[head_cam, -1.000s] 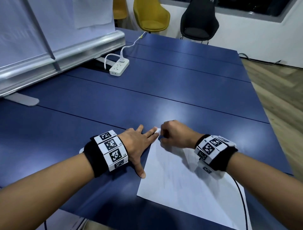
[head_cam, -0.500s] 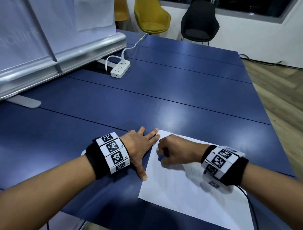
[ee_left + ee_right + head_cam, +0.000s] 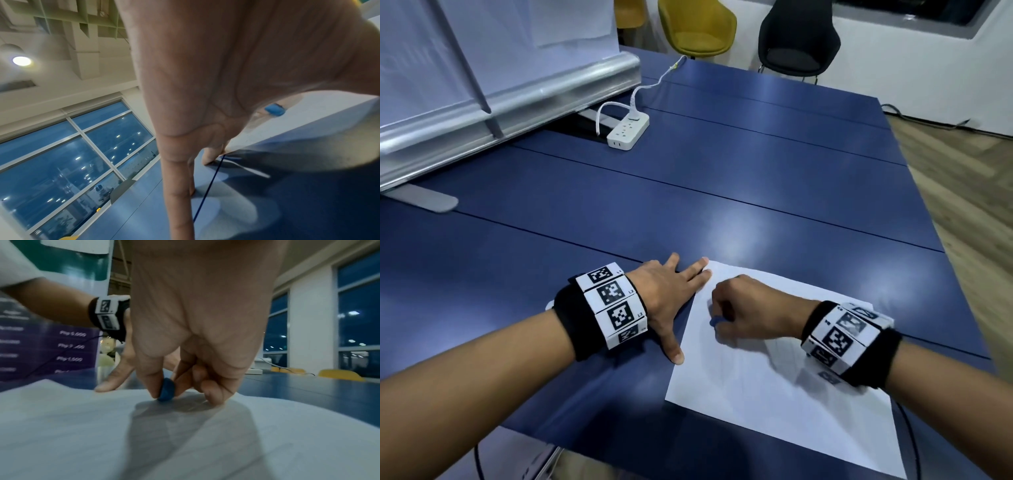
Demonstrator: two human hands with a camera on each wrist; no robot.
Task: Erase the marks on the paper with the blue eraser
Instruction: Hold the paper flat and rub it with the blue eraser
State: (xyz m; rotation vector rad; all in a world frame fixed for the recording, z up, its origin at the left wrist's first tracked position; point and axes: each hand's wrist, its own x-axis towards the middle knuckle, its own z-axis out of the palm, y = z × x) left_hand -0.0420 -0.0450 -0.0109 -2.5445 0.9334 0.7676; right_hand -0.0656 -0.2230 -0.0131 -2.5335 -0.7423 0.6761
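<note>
A white sheet of paper [image 3: 774, 387] lies on the blue table near its front edge, with only faint marks showing under my right hand. My right hand [image 3: 743, 313] pinches a small blue eraser [image 3: 167, 390] between thumb and fingers and presses it onto the paper's upper left part; the eraser [image 3: 714, 321] shows as a blue speck in the head view and is also seen from the left wrist [image 3: 275, 110]. My left hand [image 3: 671, 294] lies flat with fingers spread, its fingertips [image 3: 703, 267] holding down the paper's far left corner.
A white power strip [image 3: 627, 132] with its cable sits at the back left beside a silver banner stand base [image 3: 517, 99]. Yellow [image 3: 697, 27] and black chairs [image 3: 799, 41] stand beyond the table's far edge. Wooden floor runs along the right.
My right hand slid with the eraser from the paper's far corner toward me and slightly right across the sheet. My left hand stayed pressed on the corner.
</note>
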